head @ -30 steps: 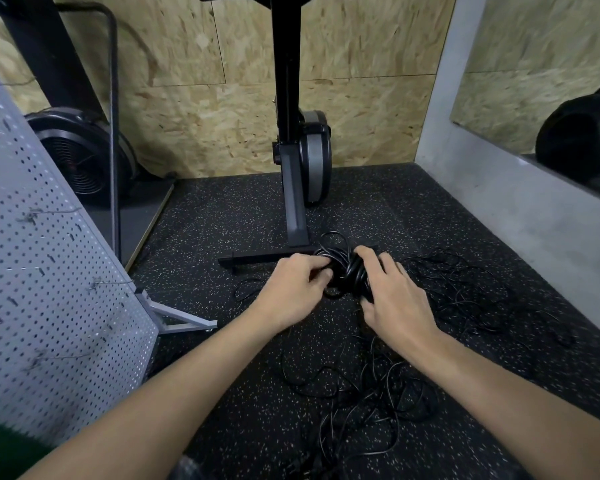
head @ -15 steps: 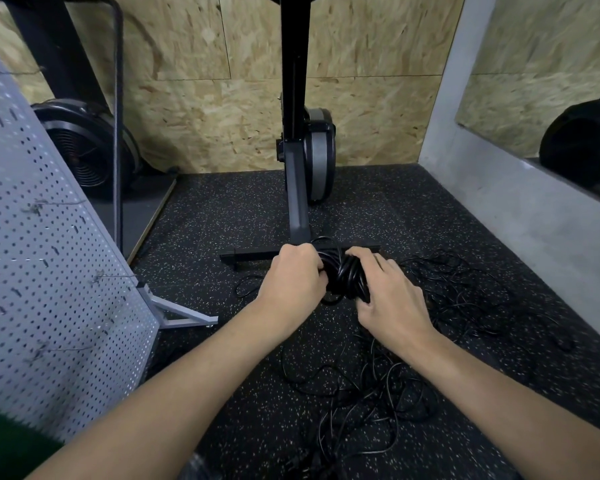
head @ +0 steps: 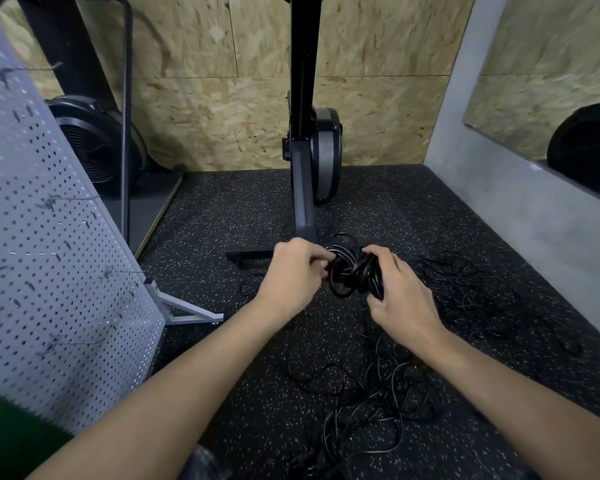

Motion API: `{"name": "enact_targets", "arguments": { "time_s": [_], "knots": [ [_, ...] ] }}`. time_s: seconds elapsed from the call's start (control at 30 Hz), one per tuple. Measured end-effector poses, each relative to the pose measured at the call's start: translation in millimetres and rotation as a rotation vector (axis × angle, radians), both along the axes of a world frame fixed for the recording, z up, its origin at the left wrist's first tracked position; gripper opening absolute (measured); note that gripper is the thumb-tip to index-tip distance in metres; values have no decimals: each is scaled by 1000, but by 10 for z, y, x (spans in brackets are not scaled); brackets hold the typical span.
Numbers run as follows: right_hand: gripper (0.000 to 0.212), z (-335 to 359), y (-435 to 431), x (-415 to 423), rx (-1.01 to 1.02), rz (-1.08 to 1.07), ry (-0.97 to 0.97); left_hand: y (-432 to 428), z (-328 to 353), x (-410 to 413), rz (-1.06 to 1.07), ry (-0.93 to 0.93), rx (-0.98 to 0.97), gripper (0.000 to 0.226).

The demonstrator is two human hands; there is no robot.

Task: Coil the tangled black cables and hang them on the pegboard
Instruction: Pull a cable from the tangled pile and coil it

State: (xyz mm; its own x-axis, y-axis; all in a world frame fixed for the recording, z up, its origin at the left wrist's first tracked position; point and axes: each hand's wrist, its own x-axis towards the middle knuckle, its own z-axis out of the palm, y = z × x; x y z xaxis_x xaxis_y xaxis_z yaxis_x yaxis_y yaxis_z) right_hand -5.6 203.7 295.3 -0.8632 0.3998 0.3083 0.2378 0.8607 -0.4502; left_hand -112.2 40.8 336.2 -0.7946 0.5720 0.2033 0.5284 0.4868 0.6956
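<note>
- Since a second ago the left hand (head: pixel 293 271) has drawn its fingers back from across the cable bundle (head: pixel 355 271). They are now curled at the bundle's left edge and pinch its strands.
- The right hand (head: pixel 404 299) grips the bundle's right side, with fingers wrapped over the top and the thumb below.
- The bundle is a tight black wad of loops held between the two hands, above the floor (head: pixel 222 216). It sits just in front of the base bar of an exercise machine (head: pixel 303 133).
- Loose cables (head: pixel 378 393) lie tangled on the speckled black floor under the forearms. More loose cable (head: pixel 465 289) is spread out to the right of the right hand.
- A grey pegboard (head: pixel 49 237) stands at the left on a metal foot, well apart from the bundle, with thin wire hooks sticking out of it.
- Behind the pegboard is a black fan wheel (head: pixel 94 143).
- A chipboard wall (head: pixel 222 116) closes the back, and a mirror (head: pixel 541 81) hangs on the grey wall to the right.
</note>
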Motion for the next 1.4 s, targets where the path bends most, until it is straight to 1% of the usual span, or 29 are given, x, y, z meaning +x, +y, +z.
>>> {"name": "enact_targets", "arguments": {
  "time_s": [0.03, 0.1, 0.17, 0.27, 0.43, 0.47, 0.57, 0.67, 0.7, 0.77, 0.83, 0.93, 1.0, 1.07, 1.13, 1.17, 1.2, 1.23, 1.33, 1.4],
  "knots": [
    [72, -10, -15, 2, 11, 13, 0, -12, -16, -20, 17, 4, 60, 17],
    [72, -20, -48, 3, 19, 25, 9, -8, -56, -44, 7, -11, 103, 11],
    [71, -26, -17, -6, -31, 11, 11, 11, -106, -77, -53, -45, 123, 16],
    [70, -34, 39, 5, -101, 21, 12, 28, -156, -98, -150, 25, 109, 25],
    [71, -27, 93, 19, -178, 38, 51, 2, -259, -164, -123, 104, 193, 25],
    [71, -19, 102, 30, -189, 44, 53, -11, -274, -180, -127, 97, 200, 23],
    [73, -5, 131, 60, -254, 96, 77, -27, -289, -193, -222, -60, 232, 21],
    [72, 12, 153, 58, -368, 143, 137, 0, -238, -114, -294, -121, 353, 21],
    [72, 22, 154, 57, -393, 147, 150, 12, -214, -87, -292, -166, 402, 27],
    [70, 45, 152, 61, -424, 159, 166, 30, -194, -84, -264, -326, 448, 47],
    [68, 58, 146, 67, -420, 181, 170, 44, -198, -114, -222, -472, 426, 66],
    [67, 69, 148, 79, -412, 209, 158, 56, -193, -150, -153, -651, 359, 79],
    [69, 66, 147, 91, -408, 226, 152, 41, -191, -151, -145, -809, 325, 77],
    [70, 66, 137, 95, -406, 249, 137, 22, -212, -164, -176, -922, 320, 64],
    [70, 57, 123, 86, -417, 274, 117, 18, -213, -153, -192, -954, 361, 44],
    [69, 52, 110, 84, -422, 287, 107, 22, -211, -144, -186, -946, 380, 37],
    [68, 52, 98, 83, -430, 300, 96, 29, -213, -137, -176, -929, 391, 35],
    [66, 53, 89, 81, -442, 311, 84, 31, -224, -138, -165, -903, 399, 37],
    [64, 68, 77, 77, -463, 310, 61, 26, -257, -148, -157, -817, 443, 56],
    [66, 91, 81, 72, -454, 294, 45, 28, -261, -145, -159, -786, 465, 56]
  ]
}}
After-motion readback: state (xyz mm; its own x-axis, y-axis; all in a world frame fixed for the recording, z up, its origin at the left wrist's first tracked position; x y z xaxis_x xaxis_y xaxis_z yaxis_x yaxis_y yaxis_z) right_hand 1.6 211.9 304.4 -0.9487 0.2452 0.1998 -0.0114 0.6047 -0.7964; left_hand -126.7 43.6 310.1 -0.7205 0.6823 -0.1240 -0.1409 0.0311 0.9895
